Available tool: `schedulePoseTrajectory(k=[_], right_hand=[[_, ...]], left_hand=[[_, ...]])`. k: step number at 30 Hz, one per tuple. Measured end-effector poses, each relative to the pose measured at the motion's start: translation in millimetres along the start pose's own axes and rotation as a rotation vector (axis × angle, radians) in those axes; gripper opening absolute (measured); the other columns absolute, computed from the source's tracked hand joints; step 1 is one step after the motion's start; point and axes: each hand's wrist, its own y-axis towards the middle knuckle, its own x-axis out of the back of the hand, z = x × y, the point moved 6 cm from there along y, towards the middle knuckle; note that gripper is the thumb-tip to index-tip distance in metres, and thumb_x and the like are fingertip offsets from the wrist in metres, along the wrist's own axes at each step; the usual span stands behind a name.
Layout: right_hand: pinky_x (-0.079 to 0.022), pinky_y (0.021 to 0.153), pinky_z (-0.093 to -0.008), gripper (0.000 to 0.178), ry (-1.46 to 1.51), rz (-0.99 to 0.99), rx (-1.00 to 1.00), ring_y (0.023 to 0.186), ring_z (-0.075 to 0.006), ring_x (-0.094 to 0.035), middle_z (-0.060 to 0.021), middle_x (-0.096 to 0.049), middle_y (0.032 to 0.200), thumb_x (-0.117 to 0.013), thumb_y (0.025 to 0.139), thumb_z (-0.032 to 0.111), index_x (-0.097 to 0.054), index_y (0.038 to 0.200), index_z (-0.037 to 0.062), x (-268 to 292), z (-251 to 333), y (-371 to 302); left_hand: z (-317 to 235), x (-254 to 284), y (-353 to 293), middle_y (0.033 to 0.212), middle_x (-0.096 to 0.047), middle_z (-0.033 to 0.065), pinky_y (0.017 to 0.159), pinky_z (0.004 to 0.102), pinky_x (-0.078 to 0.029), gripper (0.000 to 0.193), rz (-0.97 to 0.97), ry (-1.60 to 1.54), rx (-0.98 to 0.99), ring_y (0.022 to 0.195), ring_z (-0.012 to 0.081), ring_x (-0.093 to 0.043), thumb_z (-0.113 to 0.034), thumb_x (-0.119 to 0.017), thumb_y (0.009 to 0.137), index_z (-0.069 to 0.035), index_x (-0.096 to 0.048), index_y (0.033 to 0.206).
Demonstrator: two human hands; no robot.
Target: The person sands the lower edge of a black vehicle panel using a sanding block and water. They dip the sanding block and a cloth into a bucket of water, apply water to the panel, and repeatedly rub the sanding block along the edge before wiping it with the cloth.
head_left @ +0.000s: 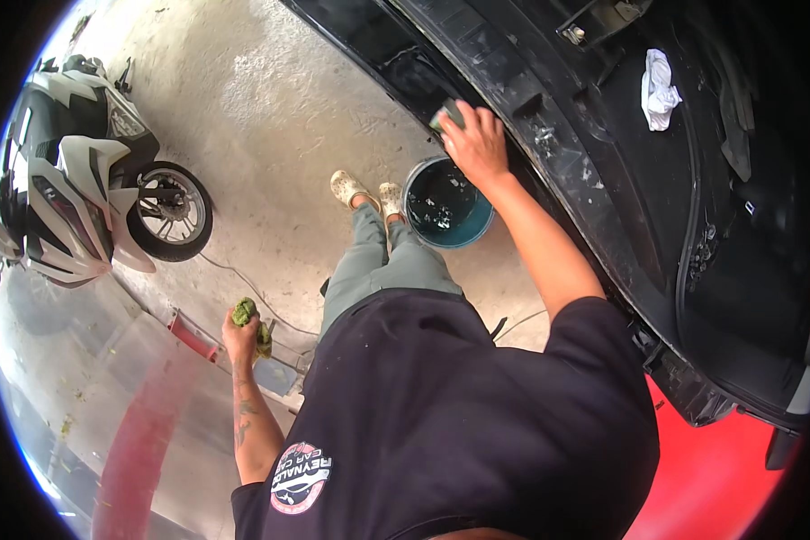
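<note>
My right hand [475,144] reaches forward and presses a small dark sponge [447,114] against the rim of a black car body panel [594,180]. My left hand [240,337] hangs at my side, closed around a green cloth [245,313]. A blue bucket [482,225] of dark water stands on the concrete floor just below my right hand, beside my feet in light clogs [366,191].
A crumpled white rag [659,88] lies inside the black car compartment at upper right. A white and black scooter [81,180] is parked at the left. A thin cable [243,283] runs over the floor. A red car surface [720,477] shows at lower right.
</note>
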Motion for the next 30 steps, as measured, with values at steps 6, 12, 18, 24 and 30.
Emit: schedulePoseTrajectory(k=[6,12,18,24,30], right_hand=[[-0.05,0.088,-0.0482,0.037,-0.025,0.041,-0.072,0.111,-0.0326,-0.056,-0.0053,-0.054,0.14,-0.073,0.089,0.027,-0.067,0.125,0.021,-36,20,87],[-0.05,0.087,-0.0474,0.045,0.037,0.108,-0.109,0.115,-0.0309,-0.055,-0.0052,-0.054,0.14,-0.08,0.083,0.026,-0.067,0.126,0.0239,0,3,-17],[-0.048,0.086,-0.0466,0.04,0.145,-0.05,-0.185,0.113,-0.0302,-0.054,-0.001,-0.055,0.142,-0.07,0.089,0.027,-0.066,0.129,0.0218,-16,11,28],[-0.048,0.094,-0.0489,0.041,0.017,0.051,-0.164,0.12,-0.0305,-0.054,0.0037,-0.055,0.146,-0.072,0.089,0.024,-0.065,0.13,0.0228,-14,13,35],[-0.049,0.092,-0.0468,0.049,-0.053,0.074,-0.241,0.117,-0.0298,-0.053,0.007,-0.048,0.154,-0.077,0.087,0.027,-0.064,0.134,0.0257,0,-14,-60]], left_hand=[[-140,-47,21,0.092,-0.076,0.0159,0.08,0.0392,-0.057,0.035,0.07,0.123,-0.2,0.087,0.0254,-0.074,-0.018,-0.077,0.08,-0.006,-0.071,0.113],[-341,-122,30,0.096,-0.076,0.0176,0.081,0.0412,-0.057,0.038,0.313,-0.023,-0.503,0.09,0.0293,-0.075,-0.017,-0.077,0.08,-0.007,-0.071,0.116],[-498,-160,-21,0.097,-0.074,0.0231,0.084,0.0474,-0.056,0.039,0.348,-0.062,-0.838,0.097,0.0418,-0.072,-0.022,-0.079,0.081,-0.006,-0.07,0.115],[-447,-128,21,0.093,-0.075,0.0186,0.08,0.0414,-0.057,0.035,0.285,-0.042,-0.743,0.087,0.0299,-0.075,-0.02,-0.077,0.083,-0.006,-0.07,0.114],[-203,-57,78,0.095,-0.076,0.0169,0.081,0.0419,-0.057,0.036,0.144,0.059,-0.277,0.088,0.03,-0.074,-0.021,-0.079,0.078,-0.005,-0.071,0.11]])
